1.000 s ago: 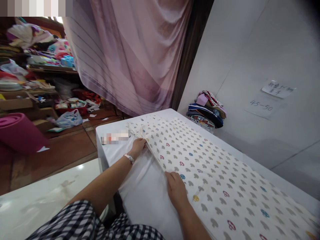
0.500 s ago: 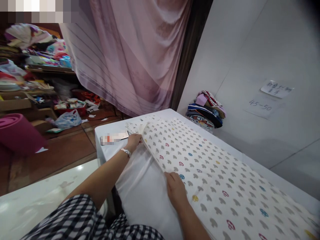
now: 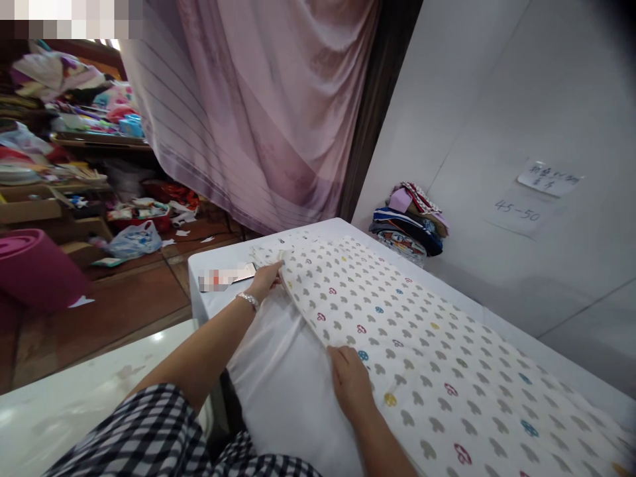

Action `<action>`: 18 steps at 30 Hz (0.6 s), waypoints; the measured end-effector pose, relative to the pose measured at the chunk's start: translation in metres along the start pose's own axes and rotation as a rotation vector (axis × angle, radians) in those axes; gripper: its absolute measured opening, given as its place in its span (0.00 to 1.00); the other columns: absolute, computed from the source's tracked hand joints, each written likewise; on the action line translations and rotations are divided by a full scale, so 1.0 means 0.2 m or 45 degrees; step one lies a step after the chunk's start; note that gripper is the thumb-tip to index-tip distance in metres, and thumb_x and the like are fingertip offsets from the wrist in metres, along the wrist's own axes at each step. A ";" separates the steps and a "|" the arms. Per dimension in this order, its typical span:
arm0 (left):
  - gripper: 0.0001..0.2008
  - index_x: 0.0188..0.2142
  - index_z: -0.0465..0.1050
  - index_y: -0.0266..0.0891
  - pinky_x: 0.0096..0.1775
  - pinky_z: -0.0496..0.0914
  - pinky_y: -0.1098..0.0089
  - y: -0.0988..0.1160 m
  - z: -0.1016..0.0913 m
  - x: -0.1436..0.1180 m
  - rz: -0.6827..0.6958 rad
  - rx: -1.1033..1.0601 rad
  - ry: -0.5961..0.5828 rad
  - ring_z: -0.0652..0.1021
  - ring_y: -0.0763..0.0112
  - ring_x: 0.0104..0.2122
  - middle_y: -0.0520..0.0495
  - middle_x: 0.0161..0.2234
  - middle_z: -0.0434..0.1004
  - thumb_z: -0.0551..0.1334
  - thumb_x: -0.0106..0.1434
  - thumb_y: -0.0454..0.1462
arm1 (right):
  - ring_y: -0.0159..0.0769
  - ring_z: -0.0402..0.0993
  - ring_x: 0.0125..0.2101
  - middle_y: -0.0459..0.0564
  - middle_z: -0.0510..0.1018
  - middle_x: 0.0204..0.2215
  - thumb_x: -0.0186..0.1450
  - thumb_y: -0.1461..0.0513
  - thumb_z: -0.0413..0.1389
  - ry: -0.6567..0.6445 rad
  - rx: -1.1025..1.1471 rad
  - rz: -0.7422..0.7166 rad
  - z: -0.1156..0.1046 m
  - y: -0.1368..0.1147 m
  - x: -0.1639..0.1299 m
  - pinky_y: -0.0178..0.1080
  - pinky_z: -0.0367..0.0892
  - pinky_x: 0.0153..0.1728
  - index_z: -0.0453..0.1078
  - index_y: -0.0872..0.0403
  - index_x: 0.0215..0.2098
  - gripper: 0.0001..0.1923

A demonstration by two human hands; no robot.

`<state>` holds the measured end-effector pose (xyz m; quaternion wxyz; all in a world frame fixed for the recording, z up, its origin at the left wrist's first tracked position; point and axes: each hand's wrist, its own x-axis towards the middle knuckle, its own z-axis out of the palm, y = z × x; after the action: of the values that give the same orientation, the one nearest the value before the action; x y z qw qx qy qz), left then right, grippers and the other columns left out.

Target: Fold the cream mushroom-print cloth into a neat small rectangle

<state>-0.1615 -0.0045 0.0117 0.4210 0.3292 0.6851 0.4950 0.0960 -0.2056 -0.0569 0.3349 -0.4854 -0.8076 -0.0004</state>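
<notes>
Cream cloth (image 3: 422, 344), grey mushroom print (some red, blue); pink curtain (image 3: 268, 112).

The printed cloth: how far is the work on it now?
The cloth lies spread flat on the table. The left hand grips its far corner; the right hand presses its near edge. No fold shows yet, so any folding is left.

Scene evenly and softly lit, moderately bright; daylight enters through the pink curtain (image 3: 258, 112) and a bright gap at upper left. Soft glare on the glossy white surface (image 3: 74, 397) at lower left. Shadows faint, diffuse. Wide-angle distortion bends the wall (image 3: 521, 99) lines; upper right corner vignetted dark. Shelves (image 3: 64, 132) at left slightly soft; a blurred patch at top left
</notes>
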 end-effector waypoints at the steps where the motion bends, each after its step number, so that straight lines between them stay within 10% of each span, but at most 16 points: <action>1: 0.14 0.22 0.67 0.37 0.19 0.58 0.73 0.00 0.00 0.01 0.024 0.020 -0.006 0.69 0.73 0.17 0.50 0.19 0.70 0.63 0.51 0.46 | 0.37 0.67 0.37 0.52 0.72 0.36 0.63 0.71 0.45 0.004 0.001 0.001 0.00 0.00 0.00 0.39 0.67 0.37 0.67 0.52 0.51 0.20; 10: 0.07 0.23 0.69 0.38 0.24 0.60 0.72 0.00 0.03 0.07 0.215 0.201 0.109 0.71 0.70 0.21 0.52 0.16 0.67 0.62 0.50 0.40 | 0.37 0.67 0.37 0.51 0.72 0.36 0.62 0.72 0.46 0.013 0.005 0.021 0.01 0.00 -0.01 0.38 0.67 0.37 0.67 0.52 0.50 0.21; 18: 0.23 0.39 0.70 0.37 0.27 0.63 0.72 0.02 0.00 0.06 0.268 0.262 0.170 0.73 0.68 0.26 0.49 0.27 0.75 0.68 0.44 0.44 | 0.38 0.67 0.37 0.52 0.72 0.36 0.63 0.71 0.45 0.013 0.039 0.000 0.01 0.01 -0.01 0.39 0.68 0.37 0.67 0.54 0.50 0.19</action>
<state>-0.1665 0.0071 0.0132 0.2843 0.4071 0.7203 0.4843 0.0967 -0.2055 -0.0598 0.3463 -0.4802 -0.8059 0.0094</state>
